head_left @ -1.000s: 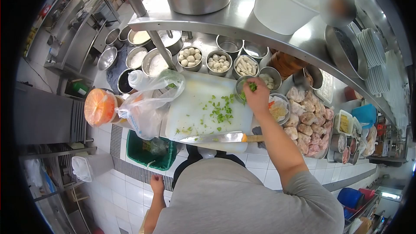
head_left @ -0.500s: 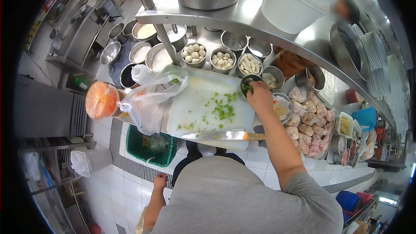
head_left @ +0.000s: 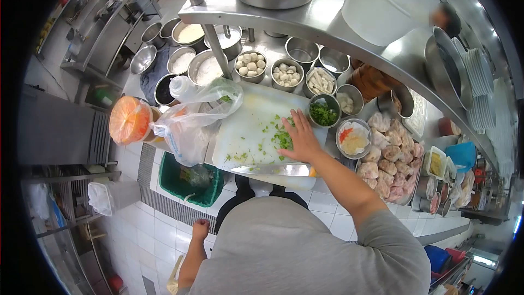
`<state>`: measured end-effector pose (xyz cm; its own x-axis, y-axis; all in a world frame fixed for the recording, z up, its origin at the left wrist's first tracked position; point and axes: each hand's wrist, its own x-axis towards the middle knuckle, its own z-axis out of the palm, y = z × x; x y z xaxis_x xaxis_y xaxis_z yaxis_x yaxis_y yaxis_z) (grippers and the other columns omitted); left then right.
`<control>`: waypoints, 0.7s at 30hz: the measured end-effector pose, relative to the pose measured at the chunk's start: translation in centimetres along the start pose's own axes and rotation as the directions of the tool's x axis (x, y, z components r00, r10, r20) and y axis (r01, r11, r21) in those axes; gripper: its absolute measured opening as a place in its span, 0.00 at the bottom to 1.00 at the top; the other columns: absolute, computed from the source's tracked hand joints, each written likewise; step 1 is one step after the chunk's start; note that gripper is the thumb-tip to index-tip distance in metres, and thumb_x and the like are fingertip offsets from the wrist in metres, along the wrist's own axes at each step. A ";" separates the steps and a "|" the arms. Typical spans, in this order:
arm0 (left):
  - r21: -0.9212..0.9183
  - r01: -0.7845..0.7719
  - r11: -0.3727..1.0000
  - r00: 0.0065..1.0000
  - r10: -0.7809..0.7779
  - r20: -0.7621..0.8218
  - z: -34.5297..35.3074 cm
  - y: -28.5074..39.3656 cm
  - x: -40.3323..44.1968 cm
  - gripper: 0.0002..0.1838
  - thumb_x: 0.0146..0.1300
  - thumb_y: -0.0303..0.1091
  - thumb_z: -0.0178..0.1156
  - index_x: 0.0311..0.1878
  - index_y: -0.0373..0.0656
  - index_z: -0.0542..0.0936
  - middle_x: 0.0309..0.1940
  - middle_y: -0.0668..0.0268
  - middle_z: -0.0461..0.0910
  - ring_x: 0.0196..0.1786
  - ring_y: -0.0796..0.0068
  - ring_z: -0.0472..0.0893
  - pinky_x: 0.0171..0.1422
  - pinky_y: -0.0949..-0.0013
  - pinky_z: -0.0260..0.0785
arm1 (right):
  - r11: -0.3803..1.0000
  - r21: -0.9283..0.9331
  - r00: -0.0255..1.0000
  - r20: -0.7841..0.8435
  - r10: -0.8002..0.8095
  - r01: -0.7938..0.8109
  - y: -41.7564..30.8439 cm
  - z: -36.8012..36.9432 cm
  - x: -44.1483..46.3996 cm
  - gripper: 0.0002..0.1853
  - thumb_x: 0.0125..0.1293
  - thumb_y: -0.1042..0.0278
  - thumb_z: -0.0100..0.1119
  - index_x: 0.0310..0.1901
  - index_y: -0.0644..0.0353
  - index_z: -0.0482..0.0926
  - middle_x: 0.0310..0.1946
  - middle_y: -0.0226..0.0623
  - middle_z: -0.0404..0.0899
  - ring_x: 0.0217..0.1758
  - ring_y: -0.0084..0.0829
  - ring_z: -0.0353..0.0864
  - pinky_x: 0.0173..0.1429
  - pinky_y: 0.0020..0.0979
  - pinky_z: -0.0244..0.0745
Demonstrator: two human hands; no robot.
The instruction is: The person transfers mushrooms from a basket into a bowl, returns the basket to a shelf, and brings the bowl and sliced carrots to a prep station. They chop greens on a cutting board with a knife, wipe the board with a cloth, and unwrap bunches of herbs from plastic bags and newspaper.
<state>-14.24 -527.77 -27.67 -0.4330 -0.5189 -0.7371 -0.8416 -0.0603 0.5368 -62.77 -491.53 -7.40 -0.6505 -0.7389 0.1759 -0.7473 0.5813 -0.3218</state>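
My right hand lies spread and open on the white cutting board, its fingers at the edge of a small pile of chopped green herbs. Just beyond it stands a steel cup of chopped herbs. Along the near edge of the board lies a cleaver, its handle mostly hidden under my right forearm. Down at my side, away from the counter, hangs my left hand, with curled fingers and nothing visible in them.
Steel bowls of pale balls and white powder line the back, under a steel shelf. A plastic bag sits left of the board, raw chicken pieces to the right. Below is a green bin.
My right hand has left the steel cup and moved left and nearer onto the board, opening flat beside the herbs. The cup's herbs now show. My left hand stays low.
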 end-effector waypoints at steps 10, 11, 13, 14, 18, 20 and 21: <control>-0.042 0.036 0.998 0.999 -0.036 0.009 -1.2 -0.2 -1.5 0.07 0.67 0.24 0.63 0.45 0.33 0.82 0.33 0.62 0.85 0.33 0.72 0.85 0.39 0.69 0.79 | 0.953 0.051 0.950 -0.106 -0.292 0.299 0.9 2.6 2.9 0.21 0.62 0.55 0.71 0.53 0.57 0.83 0.60 0.46 0.79 0.67 0.49 0.77 0.69 0.45 0.74; -0.086 0.050 0.995 0.999 -0.051 0.000 -1.1 0.0 -1.6 0.07 0.67 0.24 0.63 0.46 0.32 0.82 0.33 0.62 0.85 0.33 0.72 0.84 0.38 0.69 0.78 | 0.953 0.047 0.950 -0.107 -0.294 0.300 1.3 3.2 2.7 0.21 0.62 0.55 0.71 0.53 0.57 0.83 0.60 0.46 0.79 0.67 0.49 0.77 0.69 0.45 0.74; -0.063 0.045 0.997 0.999 -0.046 -0.014 -1.0 1.0 -2.0 0.07 0.67 0.24 0.63 0.46 0.32 0.82 0.34 0.62 0.85 0.33 0.72 0.84 0.38 0.70 0.78 | 0.970 -0.018 0.967 -0.078 -0.242 0.241 2.5 4.8 1.7 0.09 0.60 0.61 0.68 0.37 0.55 0.82 0.39 0.37 0.82 0.46 0.42 0.83 0.47 0.41 0.80; -0.038 0.041 0.998 0.999 -0.042 -0.028 -0.7 0.8 -1.7 0.08 0.67 0.24 0.63 0.46 0.32 0.82 0.34 0.61 0.85 0.32 0.72 0.84 0.38 0.70 0.78 | 0.970 -0.022 0.968 -0.074 -0.241 0.240 2.5 4.9 1.6 0.09 0.60 0.61 0.68 0.37 0.55 0.82 0.39 0.37 0.82 0.46 0.42 0.83 0.47 0.41 0.80; -0.052 0.033 0.998 0.999 -0.032 0.025 -0.7 -0.1 -0.6 0.08 0.68 0.25 0.63 0.48 0.32 0.82 0.34 0.61 0.85 0.31 0.71 0.84 0.39 0.69 0.79 | 0.976 0.049 0.951 -0.241 -0.196 0.214 1.8 4.4 1.3 0.07 0.59 0.64 0.68 0.29 0.54 0.80 0.28 0.32 0.79 0.34 0.40 0.82 0.38 0.41 0.79; -0.032 0.033 0.999 0.999 -0.032 0.021 -0.7 -0.3 -0.1 0.09 0.68 0.26 0.64 0.48 0.33 0.82 0.35 0.61 0.86 0.31 0.71 0.84 0.39 0.69 0.79 | 0.986 0.086 0.963 -0.243 -0.120 0.145 1.5 2.5 1.5 0.06 0.58 0.65 0.68 0.29 0.54 0.80 0.27 0.33 0.79 0.33 0.40 0.81 0.37 0.42 0.79; -0.035 0.033 0.999 0.999 -0.032 0.023 -0.7 -0.3 0.0 0.09 0.68 0.26 0.64 0.48 0.33 0.82 0.35 0.61 0.86 0.31 0.71 0.84 0.39 0.69 0.79 | 0.993 0.095 0.960 -0.276 -0.039 0.068 1.1 0.4 1.5 0.06 0.59 0.65 0.68 0.29 0.54 0.80 0.27 0.34 0.80 0.33 0.41 0.82 0.37 0.42 0.79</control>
<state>-13.73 -528.35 -27.53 -0.4128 -0.4971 -0.7632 -0.8435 -0.1076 0.5263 -64.52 -492.11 -7.83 -0.6330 -0.6382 0.4382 -0.7733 0.4949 -0.3964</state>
